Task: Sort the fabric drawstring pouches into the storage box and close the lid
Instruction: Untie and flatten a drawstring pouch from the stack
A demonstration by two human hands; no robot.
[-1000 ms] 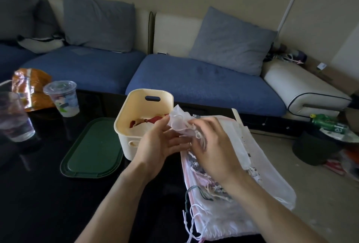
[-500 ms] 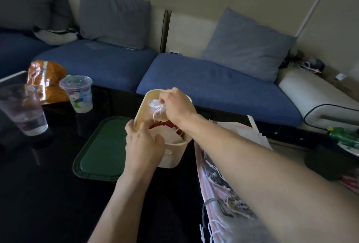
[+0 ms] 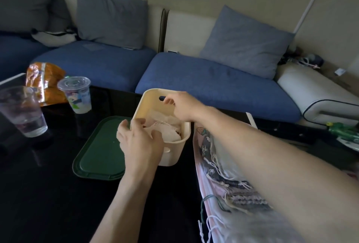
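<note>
Released pouch [image 3: 165, 126] now lies in box [image 3: 171, 157]; right hand [image 3: 180, 106] curled, empty; left hand [image 3: 139, 137] spread, fingertips hidden.

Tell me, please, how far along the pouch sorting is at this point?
Partly done: pale pouches already lie in the cream box. In hand: the left hand rests at its near rim, the right hand reaches over it. Left: the pile of pouches beside the box, and the green lid lying on the table.

Left hand [image 3: 140, 141] spread; right hand [image 3: 182, 106] curled.
</note>
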